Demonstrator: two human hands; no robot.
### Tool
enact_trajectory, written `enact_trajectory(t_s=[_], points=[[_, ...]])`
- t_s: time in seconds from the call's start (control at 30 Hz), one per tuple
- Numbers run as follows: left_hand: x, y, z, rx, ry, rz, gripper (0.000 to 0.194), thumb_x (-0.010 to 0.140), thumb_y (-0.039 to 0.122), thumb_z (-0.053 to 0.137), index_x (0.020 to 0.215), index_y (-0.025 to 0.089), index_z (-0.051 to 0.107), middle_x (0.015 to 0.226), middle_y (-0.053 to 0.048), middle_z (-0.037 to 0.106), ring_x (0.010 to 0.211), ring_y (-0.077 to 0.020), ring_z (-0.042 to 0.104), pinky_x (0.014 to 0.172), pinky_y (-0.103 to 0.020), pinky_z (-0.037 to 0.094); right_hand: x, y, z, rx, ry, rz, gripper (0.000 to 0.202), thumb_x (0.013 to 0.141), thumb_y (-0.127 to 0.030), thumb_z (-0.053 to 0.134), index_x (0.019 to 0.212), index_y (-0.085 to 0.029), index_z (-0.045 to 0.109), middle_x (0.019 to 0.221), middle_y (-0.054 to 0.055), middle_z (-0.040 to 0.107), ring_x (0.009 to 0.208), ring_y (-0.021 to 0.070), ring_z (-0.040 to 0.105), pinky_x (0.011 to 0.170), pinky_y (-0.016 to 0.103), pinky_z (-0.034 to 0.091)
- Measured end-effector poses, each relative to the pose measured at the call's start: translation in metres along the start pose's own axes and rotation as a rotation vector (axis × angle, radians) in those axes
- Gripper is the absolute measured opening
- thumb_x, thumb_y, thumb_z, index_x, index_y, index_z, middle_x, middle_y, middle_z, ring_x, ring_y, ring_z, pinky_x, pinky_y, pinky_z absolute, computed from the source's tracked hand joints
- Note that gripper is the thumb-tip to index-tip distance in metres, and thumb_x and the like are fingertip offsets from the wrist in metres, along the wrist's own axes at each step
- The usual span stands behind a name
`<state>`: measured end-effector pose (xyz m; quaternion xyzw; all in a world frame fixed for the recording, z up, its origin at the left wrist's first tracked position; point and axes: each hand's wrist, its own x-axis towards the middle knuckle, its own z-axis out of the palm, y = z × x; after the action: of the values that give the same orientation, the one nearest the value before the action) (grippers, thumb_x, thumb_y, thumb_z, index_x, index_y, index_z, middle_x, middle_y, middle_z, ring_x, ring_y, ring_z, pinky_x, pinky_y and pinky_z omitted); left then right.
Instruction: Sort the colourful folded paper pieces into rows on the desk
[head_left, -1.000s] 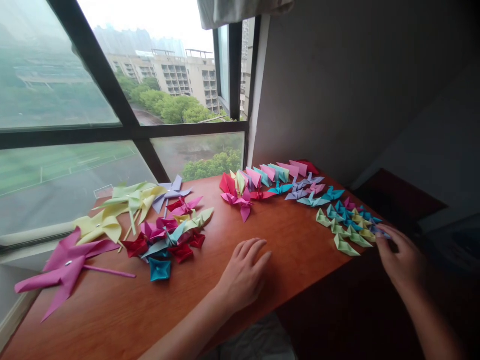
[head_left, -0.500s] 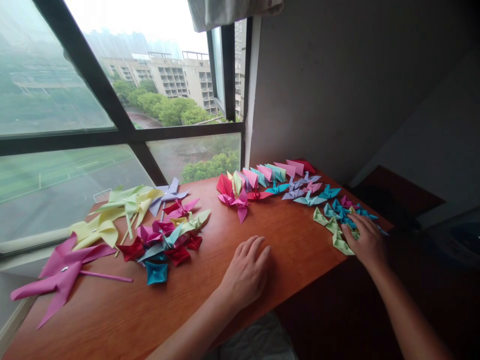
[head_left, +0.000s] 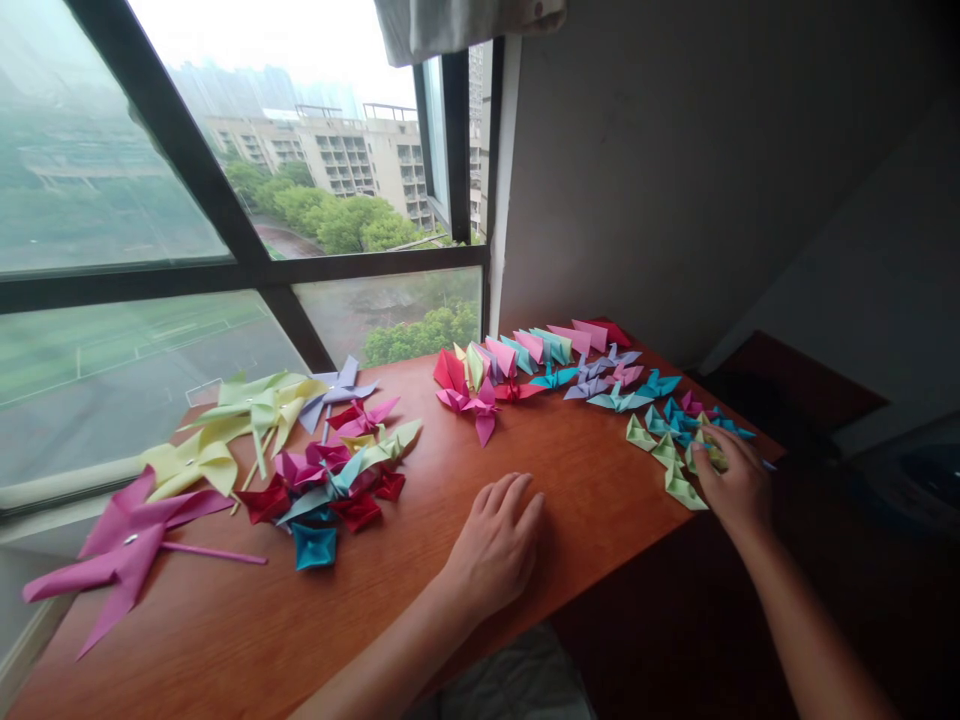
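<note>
My left hand [head_left: 499,545] lies palm down on the bare wood, fingers loosely stretched and holding nothing. At the table's right end, my right hand [head_left: 735,475] has its thumb and fingers around a yellow-green paper boat [head_left: 707,452], partly hidden by the fingers. Beside it, light green paper boats [head_left: 667,452] form a short row. Blue paper boats [head_left: 679,422] sit just behind them. A magenta folded piece [head_left: 696,405] is close to my right fingers.
Paper cranes [head_left: 619,398] and a row of folded pointed pieces [head_left: 529,346] line the back of the wooden table [head_left: 420,600]. Pinwheels [head_left: 135,540] and a heap of folded paper [head_left: 330,475] occupy the left. A window frame [head_left: 360,265] borders the far side.
My right hand has shifted slightly, and its thumb has moved a little to the right, showing more of the green boats. My left hand stays in nearly the same place.
</note>
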<state>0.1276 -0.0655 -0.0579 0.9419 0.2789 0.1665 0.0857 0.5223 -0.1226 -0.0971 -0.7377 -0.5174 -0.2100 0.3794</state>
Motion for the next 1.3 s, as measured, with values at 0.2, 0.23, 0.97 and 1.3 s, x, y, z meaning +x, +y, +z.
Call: enact_trajectory(t_s=[0.2,0.23,0.97,1.3], points=[[0.004,0.005,0.001,0.004,-0.007,0.005,0.052,0.086,0.022,0.054,0.137,0.018,0.050,0.149,-0.016,0.045,0.137,-0.0321,0.040,0.112,-0.049,0.035,-0.004,0.005,0.000,0.033,-0.017,0.068,0.041,0.089,-0.047,0.049,0.113,-0.019,0.068,0.120,0.014,0.068,0.115,0.0316,0.062,0.099,0.047,0.048],[0.005,0.005,0.001,0.002,-0.005,0.002,0.050,0.087,0.022,0.053,0.137,0.019,0.050,0.149,-0.015,0.045,0.137,-0.0317,0.040,0.112,-0.049,0.035,-0.005,0.004,0.002,0.045,-0.016,0.073,0.041,0.089,-0.047,0.049,0.112,-0.019,0.068,0.120,0.014,0.068,0.115,0.0314,0.062,0.100,0.047,0.048],[0.166,0.093,0.091,-0.149,0.056,0.096,0.097,0.075,0.071,0.063,0.151,0.021,0.030,0.160,-0.021,0.020,0.146,-0.0438,0.018,0.108,-0.064,0.031,-0.005,0.012,0.023,0.059,-0.005,-0.034,0.045,0.091,-0.051,0.048,0.115,-0.018,0.069,0.122,0.014,0.067,0.119,0.0312,0.059,0.105,0.049,0.043],[0.182,0.091,0.100,-0.192,0.071,0.101,0.092,0.074,0.074,0.060,0.145,0.020,0.037,0.153,-0.020,0.032,0.140,-0.0476,0.027,0.108,-0.062,0.031,-0.004,0.009,0.025,0.111,-0.099,0.011,0.046,0.091,-0.048,0.046,0.119,-0.017,0.066,0.126,0.015,0.065,0.122,0.0300,0.058,0.106,0.048,0.044]])
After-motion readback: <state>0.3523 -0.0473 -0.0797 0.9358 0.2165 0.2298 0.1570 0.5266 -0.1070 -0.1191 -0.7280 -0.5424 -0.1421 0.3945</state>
